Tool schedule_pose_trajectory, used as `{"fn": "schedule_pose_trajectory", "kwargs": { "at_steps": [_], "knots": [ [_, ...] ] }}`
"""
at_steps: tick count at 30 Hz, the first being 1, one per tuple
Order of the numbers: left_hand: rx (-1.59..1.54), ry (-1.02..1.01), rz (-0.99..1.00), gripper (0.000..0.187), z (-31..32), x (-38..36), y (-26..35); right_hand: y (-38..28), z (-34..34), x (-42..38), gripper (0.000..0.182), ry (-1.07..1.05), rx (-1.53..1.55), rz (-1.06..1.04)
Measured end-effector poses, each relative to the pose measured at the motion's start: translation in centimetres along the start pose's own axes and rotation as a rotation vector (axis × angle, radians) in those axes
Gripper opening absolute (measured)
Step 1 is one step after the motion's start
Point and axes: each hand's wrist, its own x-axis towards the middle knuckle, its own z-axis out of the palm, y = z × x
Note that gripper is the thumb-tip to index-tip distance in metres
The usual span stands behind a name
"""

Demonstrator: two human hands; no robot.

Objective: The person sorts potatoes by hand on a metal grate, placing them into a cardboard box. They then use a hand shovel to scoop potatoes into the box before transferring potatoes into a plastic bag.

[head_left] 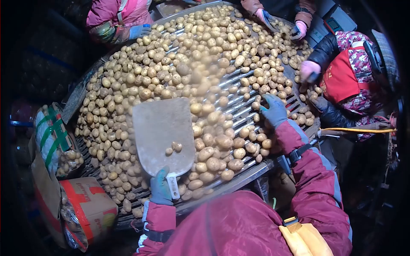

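Observation:
My left hand (161,187), in a blue-grey glove, is closed on the white handle of a flat, wide scoop (162,132). Two small potatoes (173,148) lie on the scoop's blade. The scoop rests over a large heap of potatoes (115,106) on a slatted metal table (243,173). My right hand (274,109), gloved too, reaches over the slats at the right part of the heap, its fingers apart at the potatoes' edge. No potato shows in its grip.
Co-workers' gloved hands touch the heap at the upper left (140,31), top right (299,30) and right (309,70). A cardboard box (90,205) and a bag of potatoes (68,162) stand at the left. A yellow cable (358,129) runs at the right.

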Motion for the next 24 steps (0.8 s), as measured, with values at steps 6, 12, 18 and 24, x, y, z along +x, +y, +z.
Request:
{"fn": "schedule_pose_trajectory", "kwargs": {
  "at_steps": [6, 12, 18, 24],
  "knots": [
    [0.002, -0.036, -0.032, 0.025, 0.5, -0.1, -0.1, -8.8, 5.5, -0.8, 0.034, -0.212, 0.216, 0.052],
    [-0.033, -0.064, -0.034, 0.025, 1.7, -0.7, 0.0, -10.7, 5.9, -0.8, 0.039, -0.363, 0.236, 0.197],
    [0.03, -0.034, -0.042, 0.029, 3.2, -0.5, 0.0, -9.8, 6.4, -0.3, 0.043, -0.346, 0.128, 0.054],
    [0.013, -0.12, -0.047, 0.027, 4.0, -0.1, -0.2, -10.4, 5.2, 1.1, 0.041, -0.53, 0.281, 0.218]
  ]
}}
